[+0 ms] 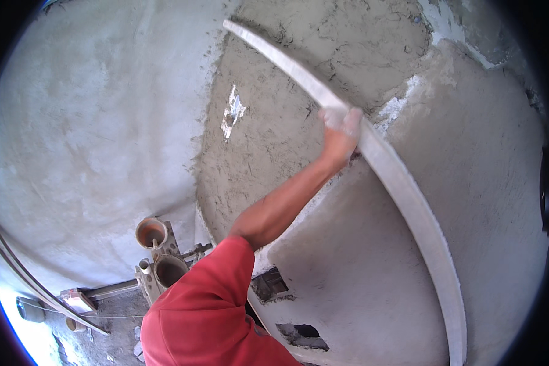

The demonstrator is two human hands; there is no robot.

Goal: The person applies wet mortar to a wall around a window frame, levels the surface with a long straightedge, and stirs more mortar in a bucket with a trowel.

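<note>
My left arm, in a red sleeve, reaches up and to the right across the wall. My left hand (341,125) is closed around a long, pale plasterer's straightedge (409,189), gripping it above its middle. The straightedge runs from the upper middle down to the lower right edge of the view, and it looks bowed in this wide picture. It lies against or close to the wall, over rough, damp-looking plaster (268,122); exact contact cannot be made out. My right hand is out of view.
Smooth grey plaster (104,110) covers the left wall. A white-edged hole (232,114) breaks the rough plaster. Two dark openings (271,284) (302,336) sit low in the wall. Buckets (151,232) (170,269) stand at lower left, near long strips (33,277) leaning leftward.
</note>
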